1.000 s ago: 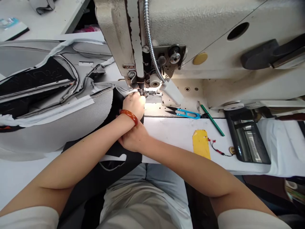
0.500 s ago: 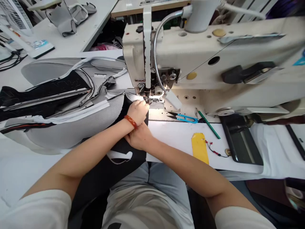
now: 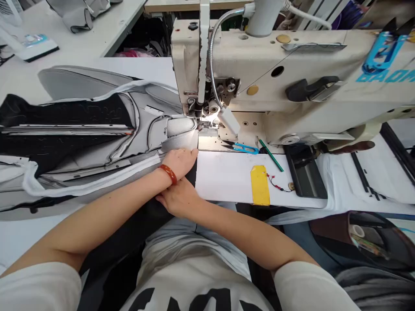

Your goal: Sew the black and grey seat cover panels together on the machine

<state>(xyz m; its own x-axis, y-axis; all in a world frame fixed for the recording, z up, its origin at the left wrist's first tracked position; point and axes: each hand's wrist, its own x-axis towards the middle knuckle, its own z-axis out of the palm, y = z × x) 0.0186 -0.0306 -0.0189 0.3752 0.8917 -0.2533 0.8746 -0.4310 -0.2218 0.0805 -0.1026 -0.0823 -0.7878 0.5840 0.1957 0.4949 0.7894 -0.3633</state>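
My left hand [image 3: 180, 160], with a red bangle on the wrist, lies on the grey mesh fabric [image 3: 177, 129] just in front of the sewing machine's needle [image 3: 198, 115]; its fingers curl down over the fabric edge. My right hand [image 3: 177, 198] sits beneath the left wrist, pressed on the black fabric [image 3: 152, 216] at the table edge, fingers hidden. The grey and black cover piece [image 3: 71, 129] spreads out to the left.
The cream sewing machine [image 3: 292, 77] fills the right half. Blue thread snips [image 3: 244, 148], a green pencil [image 3: 270, 155] and a yellow tag [image 3: 259, 185] lie on the white table [image 3: 227, 177]. A black tray [image 3: 304, 172] sits to the right.
The view has pulled back and up. Both hands have drawn away from the needle toward me, and the grey fabric has folded up beside the presser foot.
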